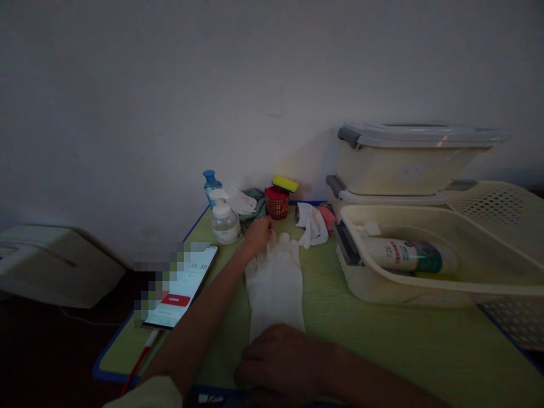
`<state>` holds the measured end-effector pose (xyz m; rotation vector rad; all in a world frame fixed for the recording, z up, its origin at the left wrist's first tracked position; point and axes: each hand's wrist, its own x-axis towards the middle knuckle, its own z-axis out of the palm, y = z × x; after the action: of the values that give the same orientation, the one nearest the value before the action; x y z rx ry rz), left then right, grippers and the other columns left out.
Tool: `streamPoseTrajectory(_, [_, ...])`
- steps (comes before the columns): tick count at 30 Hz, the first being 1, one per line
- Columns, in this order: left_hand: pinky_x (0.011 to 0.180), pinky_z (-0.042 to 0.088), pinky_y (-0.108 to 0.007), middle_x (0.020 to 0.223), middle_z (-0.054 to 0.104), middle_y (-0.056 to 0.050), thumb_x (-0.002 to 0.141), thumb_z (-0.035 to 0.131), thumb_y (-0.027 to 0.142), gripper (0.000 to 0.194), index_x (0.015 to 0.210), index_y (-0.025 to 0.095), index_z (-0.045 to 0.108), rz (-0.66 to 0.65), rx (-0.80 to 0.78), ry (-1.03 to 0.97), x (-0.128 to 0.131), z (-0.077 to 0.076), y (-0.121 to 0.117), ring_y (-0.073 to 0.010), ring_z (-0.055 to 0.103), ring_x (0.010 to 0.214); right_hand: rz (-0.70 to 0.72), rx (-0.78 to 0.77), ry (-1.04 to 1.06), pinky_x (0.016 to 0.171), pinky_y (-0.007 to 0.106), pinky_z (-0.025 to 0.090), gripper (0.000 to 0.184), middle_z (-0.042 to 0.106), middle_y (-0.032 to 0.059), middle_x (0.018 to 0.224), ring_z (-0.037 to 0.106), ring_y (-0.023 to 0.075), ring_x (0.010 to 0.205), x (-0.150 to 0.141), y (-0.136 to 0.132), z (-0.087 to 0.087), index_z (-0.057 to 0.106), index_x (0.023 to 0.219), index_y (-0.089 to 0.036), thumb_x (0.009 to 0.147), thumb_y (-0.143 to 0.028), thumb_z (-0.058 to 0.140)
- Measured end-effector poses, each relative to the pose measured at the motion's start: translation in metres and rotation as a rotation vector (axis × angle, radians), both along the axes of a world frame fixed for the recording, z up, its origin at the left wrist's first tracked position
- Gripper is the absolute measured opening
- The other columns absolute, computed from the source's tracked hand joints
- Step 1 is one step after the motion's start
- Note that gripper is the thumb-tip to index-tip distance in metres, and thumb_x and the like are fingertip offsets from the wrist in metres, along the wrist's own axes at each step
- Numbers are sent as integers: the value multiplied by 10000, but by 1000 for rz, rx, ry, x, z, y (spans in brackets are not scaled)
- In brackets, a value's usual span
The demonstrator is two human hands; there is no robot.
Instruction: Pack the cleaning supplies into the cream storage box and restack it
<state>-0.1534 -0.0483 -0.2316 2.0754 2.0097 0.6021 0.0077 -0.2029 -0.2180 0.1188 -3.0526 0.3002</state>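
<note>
Glove [275,283], pale and laid flat, rests on the table [327,314] between the person's two hands, its fingers pointing toward the wall and its cuff toward the person. The left hand [258,233] is at the far end, its grip right by the glove's fingertips; the finger ends are bunched and turned away, so one cannot tell whether they pinch the material or merely touch it. The right hand [283,357] lies across the cuff, fingers curled, its grip so dark that one cannot tell whether it is clamped on the glove or only pressing it down. That hand covers the near edge of the cuff, and the left hand hides part of the glove's finger on that side. Left of the glove, a blocky blur masks part of the phone [189,280]. Behind the jar [226,226], the blue bottle [209,180] is partly hidden. The basket [382,289] runs out of view on the right, and small print on the bottle inside it [395,255] is unreadable.
</note>
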Motion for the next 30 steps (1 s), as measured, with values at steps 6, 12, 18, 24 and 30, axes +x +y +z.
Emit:
streamPoseTrajectory(6, [709, 440, -288, 817, 632, -87, 718, 508, 87, 153, 822, 142, 605, -20, 29, -5, 0, 2, -1, -211, 600, 804, 5, 2, 6, 510, 243, 332, 195, 599, -30, 753, 556, 108, 639, 0, 0, 1, 513, 896, -186, 854, -370, 468])
streamPoseTrajectory(12, [779, 452, -286, 906, 647, -92, 653, 519, 13, 281, 887, 110, 642, -105, 69, -83, -2, 2, 5, -188, 597, 848, 7, -10, 1, 519, 249, 332, 200, 613, -16, 775, 561, 112, 644, 1, 0, -1, 505, 906, -184, 856, -374, 468])
streamPoseTrajectory(18, [820, 451, -339, 923, 641, -113, 720, 596, 157, 181, 871, 106, 682, -175, 100, -85, 10, -1, 8, -206, 577, 872, -1, -17, 6, 515, 249, 333, 193, 610, -18, 766, 567, 118, 657, 1, 0, -2, 506, 899, -191, 855, -372, 459])
streamPoseTrajectory(24, [801, 461, -341, 888, 642, -73, 700, 616, 150, 154, 824, 158, 707, -177, 92, -45, 19, -4, 4, -201, 578, 841, 2, 3, 0, 512, 250, 339, 221, 609, -25, 758, 560, 113, 648, 0, 0, -2, 517, 903, -189, 850, -398, 467])
streamPoseTrajectory(30, [754, 463, -308, 866, 660, -91, 671, 591, 82, 165, 788, 121, 701, -175, 105, -70, 24, 4, -2, -200, 596, 803, -2, 16, 1, 499, 248, 331, 208, 599, -34, 744, 549, 107, 622, 0, 0, -1, 516, 883, -190, 849, -388, 463])
